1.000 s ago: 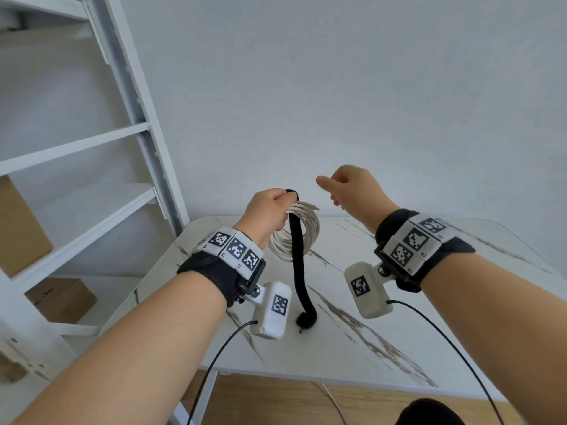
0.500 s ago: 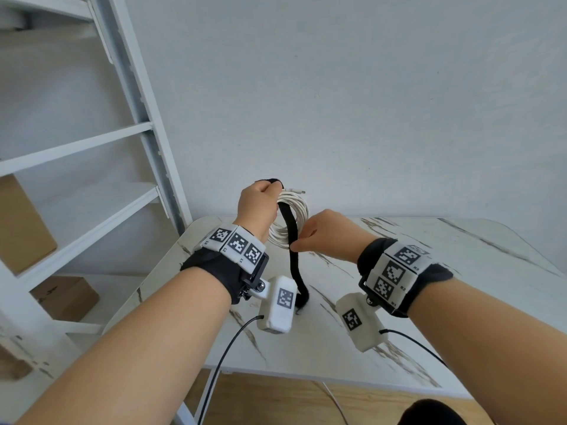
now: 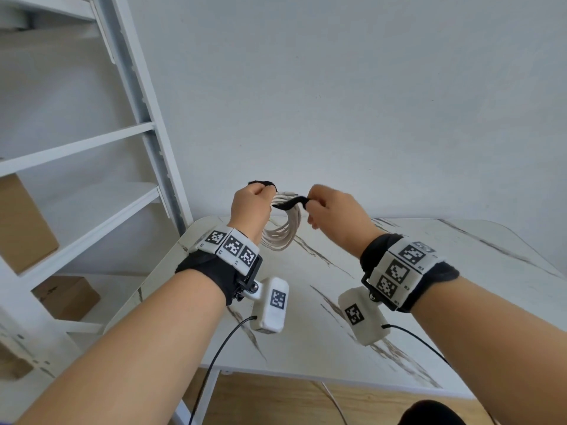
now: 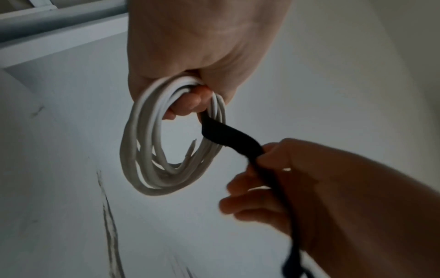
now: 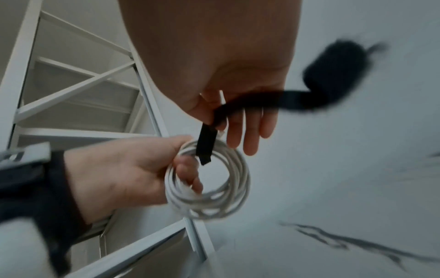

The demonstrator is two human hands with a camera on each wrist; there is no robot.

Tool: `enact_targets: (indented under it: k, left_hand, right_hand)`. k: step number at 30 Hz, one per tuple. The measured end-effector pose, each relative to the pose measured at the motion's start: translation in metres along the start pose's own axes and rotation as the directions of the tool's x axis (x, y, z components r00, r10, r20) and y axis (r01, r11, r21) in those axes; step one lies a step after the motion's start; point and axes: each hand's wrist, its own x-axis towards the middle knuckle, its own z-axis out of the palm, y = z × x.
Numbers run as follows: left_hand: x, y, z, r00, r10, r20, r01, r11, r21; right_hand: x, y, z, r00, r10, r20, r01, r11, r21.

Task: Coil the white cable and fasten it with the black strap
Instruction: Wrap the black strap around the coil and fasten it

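Observation:
The white cable (image 3: 280, 233) is wound into a loose coil of several loops and hangs in the air above the table. My left hand (image 3: 253, 204) grips the top of the coil (image 4: 140, 122), with one end of the black strap (image 3: 260, 183) sticking out over its knuckles. From there the strap (image 4: 226, 135) runs to my right hand (image 3: 319, 210), which pinches it between thumb and forefinger just right of the coil. In the right wrist view the strap (image 5: 207, 144) crosses the coil (image 5: 240, 190). Its rolled free end (image 5: 338, 71) is blurred behind the palm.
A white marble-patterned table (image 3: 399, 302) lies below the hands. A white shelf rack (image 3: 138, 118) stands to the left, with cardboard boxes (image 3: 24, 222) on and under it (image 3: 67, 296). A plain wall is behind.
My right hand came down, took the hanging strap and lifted it up and right across the coil. The strap no longer dangles to the table.

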Motion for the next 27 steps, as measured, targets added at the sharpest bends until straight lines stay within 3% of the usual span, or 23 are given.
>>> enact_targets:
  k: [5,11,19,23,27]
  left_hand:
    - [-0.003,-0.003,-0.003,0.987,0.028,0.16,-0.044,0.994,0.099]
    - [-0.015,0.011,0.0,0.91,-0.001,0.414,-0.028,0.998,0.064]
    - [-0.017,0.015,-0.001,0.852,0.002,0.524,0.081,0.988,-0.135]
    - [-0.015,0.011,-0.002,0.826,-0.033,0.563,0.181,0.961,-0.21]
    - [-0.014,0.015,-0.003,0.815,0.024,0.579,0.196,0.929,-0.314]
  right_hand:
    - [0.014,-0.002,-0.019,0.997,-0.004,-0.081,0.012,0.995,0.101]
    - [0.027,0.005,-0.029,0.987,0.125,-0.098,-0.097,0.964,0.249]
    - [0.028,0.025,-0.029,0.937,0.339,0.08,-0.341,0.845,0.411]
    - [0.02,0.025,-0.024,0.925,0.324,0.2,-0.38,0.812,0.442]
    - [0.016,0.025,-0.02,0.895,0.305,0.326,-0.418,0.828,0.373]
